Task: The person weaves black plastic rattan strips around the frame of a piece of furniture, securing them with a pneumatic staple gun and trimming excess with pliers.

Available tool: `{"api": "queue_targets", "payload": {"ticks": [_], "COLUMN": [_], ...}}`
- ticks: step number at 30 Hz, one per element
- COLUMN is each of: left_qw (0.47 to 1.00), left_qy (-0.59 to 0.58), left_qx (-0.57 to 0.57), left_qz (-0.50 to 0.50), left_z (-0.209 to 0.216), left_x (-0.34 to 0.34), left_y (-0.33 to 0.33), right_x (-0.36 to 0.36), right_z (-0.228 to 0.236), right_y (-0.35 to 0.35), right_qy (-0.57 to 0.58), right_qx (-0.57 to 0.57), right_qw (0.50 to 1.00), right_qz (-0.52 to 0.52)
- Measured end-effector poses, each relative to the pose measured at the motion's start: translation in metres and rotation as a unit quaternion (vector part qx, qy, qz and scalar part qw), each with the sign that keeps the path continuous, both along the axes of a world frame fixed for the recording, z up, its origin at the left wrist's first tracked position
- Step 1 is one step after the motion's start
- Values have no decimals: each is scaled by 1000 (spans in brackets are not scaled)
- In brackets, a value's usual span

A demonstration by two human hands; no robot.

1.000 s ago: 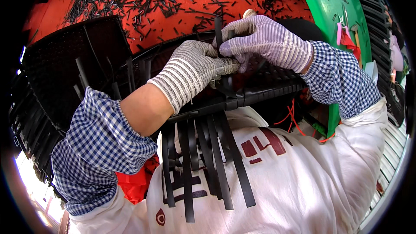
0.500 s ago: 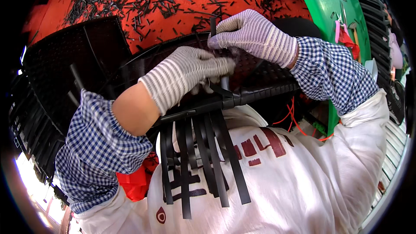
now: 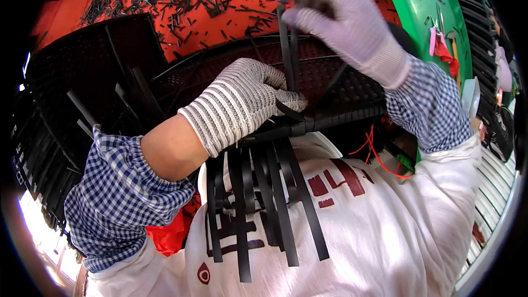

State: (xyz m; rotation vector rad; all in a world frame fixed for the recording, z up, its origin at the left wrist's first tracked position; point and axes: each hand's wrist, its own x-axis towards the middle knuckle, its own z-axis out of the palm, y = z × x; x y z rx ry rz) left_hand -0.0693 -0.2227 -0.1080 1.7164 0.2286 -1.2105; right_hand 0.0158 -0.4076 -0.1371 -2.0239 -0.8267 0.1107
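Observation:
A dark woven furniture piece [image 3: 341,91] of black plastic strips lies across my lap. My left hand [image 3: 245,96], in a grey-and-white striped glove, is closed at its wrapped front rail [image 3: 335,115], fingertips pressed on a black strip [image 3: 290,111]. From there an upright black strip [image 3: 287,58] rises to my right hand [image 3: 352,25]. That hand, in a pale glove blurred by motion, has its curled fingers and thumb around the strip's upper end. Several loose strip ends [image 3: 267,187] hang from the rail over my white top.
Short black offcuts [image 3: 209,0] are strewn over a red surface [image 3: 181,44] beyond the work. A green surface [image 3: 429,5] at the right bears pink-handled scissors [image 3: 433,38]. Another dark woven panel [image 3: 71,71] stands left. Orange cord [image 3: 377,157] lies below the rail.
My right hand has moved up and right, drawing a longer length of strip above the weave. My left hand has shifted slightly right and closed in at the rail.

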Motion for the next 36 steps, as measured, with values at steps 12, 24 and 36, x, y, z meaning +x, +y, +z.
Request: {"api": "queue_targets", "payload": {"ticks": [12,24,36], "left_qw": [992,999,992], "left_qy": [-126,-49,-63], "left_qx": [-27,16,22], "left_qz": [7,14,105], "left_z": [-16,-10,6], "left_x": [-11,-7,-4], "left_y": [2,0,-5], "right_x": [-72,-80,-89], "right_z": [30,23,26], "right_y": [-20,-27,-40], "right_qy": [-11,17,-60], "right_qx": [-18,25,27], "right_qw": [989,997,998], "right_qz": [149,64,11]}}
